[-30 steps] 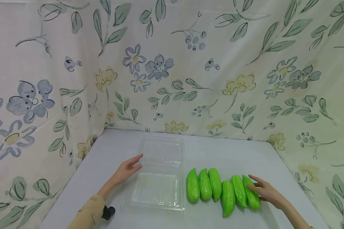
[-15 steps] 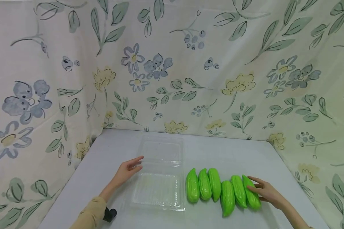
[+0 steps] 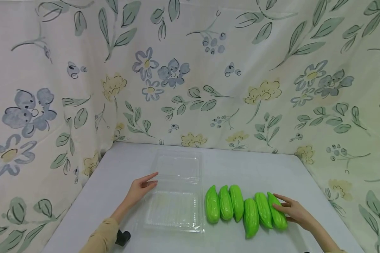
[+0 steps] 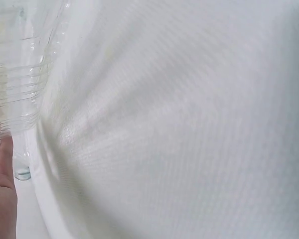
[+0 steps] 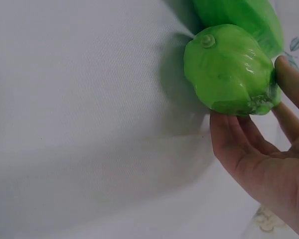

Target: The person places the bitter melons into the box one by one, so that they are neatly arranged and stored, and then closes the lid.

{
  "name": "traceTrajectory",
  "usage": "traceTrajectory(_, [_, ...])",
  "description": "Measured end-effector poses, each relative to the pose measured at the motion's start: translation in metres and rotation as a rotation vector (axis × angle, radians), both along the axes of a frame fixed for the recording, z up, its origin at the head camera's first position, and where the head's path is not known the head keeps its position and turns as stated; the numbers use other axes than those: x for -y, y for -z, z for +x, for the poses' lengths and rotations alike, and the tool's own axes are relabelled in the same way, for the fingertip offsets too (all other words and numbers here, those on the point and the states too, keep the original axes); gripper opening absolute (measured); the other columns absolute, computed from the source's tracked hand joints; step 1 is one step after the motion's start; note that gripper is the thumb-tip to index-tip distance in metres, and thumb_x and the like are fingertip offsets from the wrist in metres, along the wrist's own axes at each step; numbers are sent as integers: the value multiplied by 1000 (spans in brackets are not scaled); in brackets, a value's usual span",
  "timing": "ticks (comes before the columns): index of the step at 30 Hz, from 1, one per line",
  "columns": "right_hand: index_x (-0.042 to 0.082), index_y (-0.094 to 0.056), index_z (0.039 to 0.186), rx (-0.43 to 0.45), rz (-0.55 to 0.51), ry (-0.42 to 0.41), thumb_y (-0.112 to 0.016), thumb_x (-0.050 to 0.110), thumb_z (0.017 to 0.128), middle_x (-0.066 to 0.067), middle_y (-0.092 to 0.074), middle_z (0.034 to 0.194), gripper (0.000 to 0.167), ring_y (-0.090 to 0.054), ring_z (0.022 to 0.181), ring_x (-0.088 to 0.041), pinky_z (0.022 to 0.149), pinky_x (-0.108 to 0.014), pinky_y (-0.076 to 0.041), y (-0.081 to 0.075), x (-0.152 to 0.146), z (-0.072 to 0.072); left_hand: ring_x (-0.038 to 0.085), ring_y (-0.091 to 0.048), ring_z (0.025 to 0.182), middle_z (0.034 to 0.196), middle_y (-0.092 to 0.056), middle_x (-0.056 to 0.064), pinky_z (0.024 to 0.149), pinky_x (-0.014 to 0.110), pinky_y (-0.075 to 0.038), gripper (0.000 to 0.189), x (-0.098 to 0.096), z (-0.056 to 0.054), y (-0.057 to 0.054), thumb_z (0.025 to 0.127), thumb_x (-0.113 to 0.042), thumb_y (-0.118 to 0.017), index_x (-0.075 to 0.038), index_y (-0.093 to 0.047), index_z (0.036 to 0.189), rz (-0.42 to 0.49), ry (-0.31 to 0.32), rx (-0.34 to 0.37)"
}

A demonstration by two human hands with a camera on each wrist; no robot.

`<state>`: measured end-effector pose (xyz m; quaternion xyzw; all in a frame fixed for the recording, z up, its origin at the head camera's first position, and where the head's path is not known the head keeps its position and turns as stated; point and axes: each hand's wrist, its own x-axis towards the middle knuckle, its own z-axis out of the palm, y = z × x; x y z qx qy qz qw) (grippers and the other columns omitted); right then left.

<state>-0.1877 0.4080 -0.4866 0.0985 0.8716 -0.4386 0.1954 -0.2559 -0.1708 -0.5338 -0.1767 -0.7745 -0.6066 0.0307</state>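
Note:
A row of glossy green, ridged vegetables that look like bitter melons (image 3: 251,219) lies right of centre. At the row's right end, my right hand (image 3: 296,212) touches the last bitter melon (image 3: 278,214), its fingers relaxed along that one's right side. The right wrist view shows the fingertips against its side (image 5: 229,69). An open clear plastic clamshell box (image 3: 174,210) lies left of the row, its lid (image 3: 178,167) folded back. My left hand (image 3: 139,189) rests by the box's left edge, fingers extended near the hinge; contact there is hard to tell.
A white cloth-covered table (image 3: 247,168) bears everything. Behind and beside it hangs a floral curtain (image 3: 209,77). A small black object (image 3: 123,238) sits by the left sleeve (image 3: 102,233).
The head view has shifted very slightly. Both hands, the box and the bitter melons look to be in the same places.

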Motion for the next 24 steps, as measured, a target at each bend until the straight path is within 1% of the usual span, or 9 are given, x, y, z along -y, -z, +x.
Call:
traceTrajectory(3, [-2,-23,147,2,1,7,-59,37,94,-45,-29,137,75,-52,116,-43,85,-45,-54,1,0,0,5,-67,100,126,-58,27,80,12,-51,46,0,0,0,89,-17,-66,-3,-56,131,1,-13,5])
traceTrajectory(6, [-2,-23,147,4,-1,16,-59,37,94,-45,-29,137,75,-51,117,-43,85,-45,-54,1,0,0,1,-67,98,125,-59,27,79,12,-51,44,0,1,0,89,-18,-66,-4,-58,130,-5,-20,12])
traceTrajectory(8, [-2,-23,147,1,-4,14,-59,38,94,-45,-28,137,76,-50,118,-45,85,-45,-54,1,0,0,1,-67,99,126,-59,25,79,12,-51,44,-1,1,-1,89,-19,-66,-5,-58,130,-7,-22,17])
traceTrajectory(11, [-3,-23,147,-4,-13,14,-59,37,93,-45,-28,138,76,-52,117,-42,86,-45,-54,0,0,2,3,-67,100,128,-60,20,80,13,-51,42,-1,1,-2,89,-19,-66,-7,-59,129,-14,-25,19])
traceTrajectory(15, [-3,-24,147,-9,-29,17,-60,36,93,-42,-32,138,76,-57,113,-34,86,-44,-54,-1,0,4,6,-67,101,128,-61,17,80,14,-52,41,-2,2,-3,89,-18,-67,-7,-61,128,-21,-28,10])
traceTrajectory(16, [-3,-23,147,-13,-27,5,-60,36,93,-43,-32,138,76,-57,112,-34,86,-44,-54,-1,0,4,7,-67,101,128,-61,17,80,14,-52,40,-2,2,-3,89,-18,-67,-7,-61,127,-24,-28,8])
traceTrajectory(18, [-3,-23,147,-15,-35,11,-60,36,93,-42,-34,138,76,-58,111,-32,86,-44,-54,-1,0,5,6,-67,100,127,-61,16,80,14,-52,40,-2,2,-3,89,-18,-67,-7,-61,127,-29,-32,4])
traceTrajectory(24, [-3,-20,148,-32,-49,26,-57,37,94,-41,-31,141,77,-58,113,-34,89,-45,-53,-2,-1,6,5,-67,102,128,-61,15,81,13,-51,42,-3,4,-5,89,-19,-67,-5,-60,128,-40,-36,7])
